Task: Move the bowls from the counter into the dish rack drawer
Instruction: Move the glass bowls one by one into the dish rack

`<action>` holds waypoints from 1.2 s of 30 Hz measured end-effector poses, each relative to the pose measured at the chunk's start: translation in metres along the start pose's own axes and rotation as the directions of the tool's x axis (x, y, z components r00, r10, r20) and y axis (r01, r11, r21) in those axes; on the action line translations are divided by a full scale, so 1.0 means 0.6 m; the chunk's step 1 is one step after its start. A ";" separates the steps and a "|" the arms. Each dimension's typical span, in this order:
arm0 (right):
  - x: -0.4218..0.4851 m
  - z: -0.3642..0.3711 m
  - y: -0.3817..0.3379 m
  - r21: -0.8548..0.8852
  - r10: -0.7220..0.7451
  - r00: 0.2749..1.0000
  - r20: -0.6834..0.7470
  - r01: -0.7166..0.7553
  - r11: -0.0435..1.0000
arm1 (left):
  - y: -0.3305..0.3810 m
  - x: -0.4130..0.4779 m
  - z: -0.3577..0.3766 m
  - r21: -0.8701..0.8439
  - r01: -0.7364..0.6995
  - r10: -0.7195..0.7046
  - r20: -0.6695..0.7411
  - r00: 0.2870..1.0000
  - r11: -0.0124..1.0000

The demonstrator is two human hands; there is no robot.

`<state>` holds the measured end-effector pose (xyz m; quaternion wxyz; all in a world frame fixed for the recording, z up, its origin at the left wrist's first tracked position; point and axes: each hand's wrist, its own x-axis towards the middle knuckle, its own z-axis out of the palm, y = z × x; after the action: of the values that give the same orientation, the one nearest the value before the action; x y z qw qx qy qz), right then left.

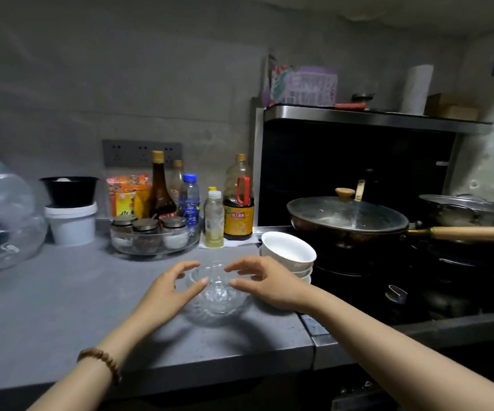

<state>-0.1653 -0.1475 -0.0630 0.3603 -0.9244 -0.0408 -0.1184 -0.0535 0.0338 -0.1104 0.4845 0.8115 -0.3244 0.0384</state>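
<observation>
Glass bowl (217, 299): clear, ribbed, thick-walled, upright on the grey counter (62, 307) near its front edge. Stack of white bowls (288, 251) sits just behind and to its right, at the counter's right end beside the stove. Dish rack drawer not in view.

Handling, as judged:
- Glass bowl looks rigid and fairly heavy for its kind. Smooth and slippery if wet, and it would chip or shatter if knocked or dropped.
- Best hold is at the rim on opposite sides, thumbs inside or over the lip and fingers under the outer wall. The ribbing should give some purchase.
- White bowls appear to be ceramic, nested, and tilted slightly. Lifting the stack whole risks sliding, so support from below seems wiser.
- Lidded wok (346, 221) with its long wooden handle stands close on the right. A careless lift of the stack could clip it.

Hand pose:
- Left hand (170, 287) is at the bowl's left side, palm inward, fingers loosely curved and spread, thumb tip at the near rim. A bead bracelet (103, 360) is on that wrist.
- Right hand (265, 284) mirrors it on the right side, fingers arched over the far rim, thumb low.
- Both hands are cupped wide with nothing clasped. Whether the fingertips touch glass cannot be told.
- Forearms reach forward and converge on the bowl.
</observation>
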 end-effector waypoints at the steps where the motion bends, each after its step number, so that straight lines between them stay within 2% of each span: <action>1: 0.010 0.008 0.001 -0.022 -0.003 1.000 0.010 0.004 1.000 | -0.009 0.001 0.002 -0.012 0.017 -0.017 0.000 1.000 1.000; 10: 0.058 0.053 0.009 -0.207 0.015 0.991 0.130 0.013 0.978 | -0.048 0.005 0.021 -0.146 0.080 -0.078 0.020 0.997 0.986; 17: 0.065 0.060 0.013 -0.212 -0.047 0.994 0.101 0.067 0.975 | -0.049 0.006 0.028 -0.169 0.101 -0.101 0.013 0.995 0.980; 23: 0.051 0.041 0.009 0.074 -0.046 0.999 0.003 0.046 0.996 | -0.020 0.002 0.021 -0.213 0.051 -0.064 -0.052 0.997 0.976; 29: 0.024 -0.017 -0.038 0.379 -0.107 0.985 -0.133 0.150 0.913 | 0.045 0.000 0.015 -0.380 -0.054 0.024 -0.084 0.996 0.924; 36: -0.049 -0.102 -0.057 0.590 -0.043 0.989 -0.143 0.120 0.799 | 0.157 -0.020 0.051 -0.611 0.024 -0.002 0.036 0.999 0.792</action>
<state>-0.2107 -0.1636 -0.0042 0.6289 -0.7526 -0.0937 -0.1712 -0.1241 -0.0155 -0.0593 0.7154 0.6144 -0.3218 -0.0851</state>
